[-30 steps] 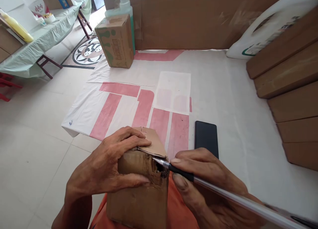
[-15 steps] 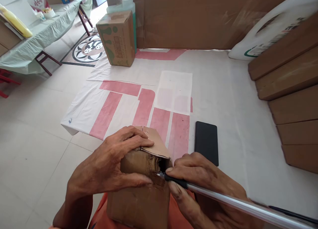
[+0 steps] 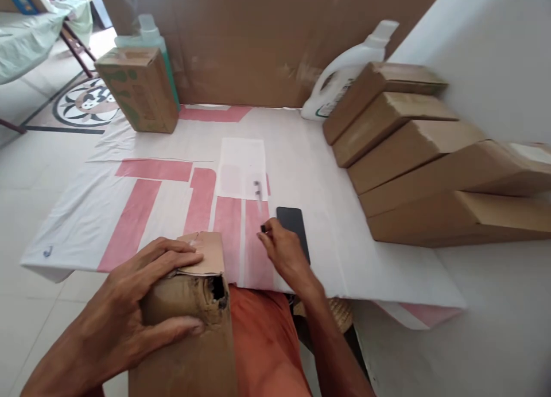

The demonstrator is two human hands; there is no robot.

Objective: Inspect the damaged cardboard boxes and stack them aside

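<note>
My left hand (image 3: 129, 305) is wrapped over a brown cardboard box (image 3: 185, 357), its thumb on the near side and its fingers on the raised flap (image 3: 206, 253). The box's right upper corner is torn, with a dark hole (image 3: 216, 288) and frayed edges. To the right of the box, above the table's front part, my right hand (image 3: 282, 248) is closed on a pen (image 3: 260, 199). The pen's barrel is blurred and points away from me. A black phone (image 3: 295, 228) lies just beyond that hand, partly covered by it.
A white sheet with red print (image 3: 318, 173) covers the table. A paper (image 3: 241, 164) lies mid-table. Several brown boxes (image 3: 413, 173) lean in a row at right, beside a white jug (image 3: 344, 73). A small carton (image 3: 142, 93) and a green-liquid bottle (image 3: 169, 64) stand back left.
My right hand has drawn the pen away from the torn corner, out over the table near the phone. The left hand still grips the box. The view has swung right.
</note>
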